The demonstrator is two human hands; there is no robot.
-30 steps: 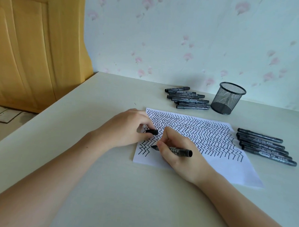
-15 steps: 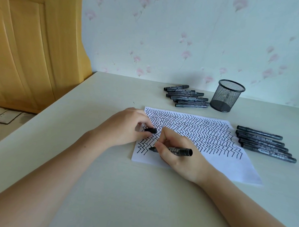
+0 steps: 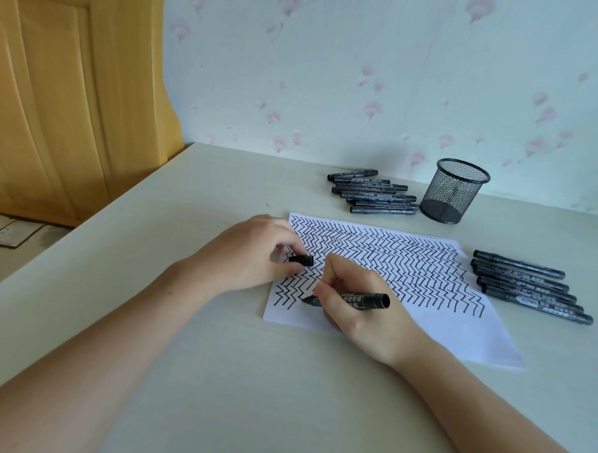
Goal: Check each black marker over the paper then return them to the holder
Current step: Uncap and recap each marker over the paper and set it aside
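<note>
Pinching the cap (image 3: 301, 260) in my left hand (image 3: 252, 255) kept it ready for recapping, while my right hand (image 3: 362, 308) gripped the marker (image 3: 349, 298), tip down on the paper (image 3: 457, 336) to test its ink; the holder (image 3: 455, 191) stood beyond.

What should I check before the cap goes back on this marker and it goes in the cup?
1. Marker held firmly in the right hand: ok.
2. Cap ready, pinched in the left hand: ok.
3. Tip drew a clear zigzag on the paper: cannot tell, the fingers hide the newest line.
4. Tip lifted off the paper: not ok, it sits at the sheet.
5. Mesh holder upright with an open top: ok.
6. Which pile is already tested, the pile by the holder or the pile right of the paper: cannot tell.
</note>
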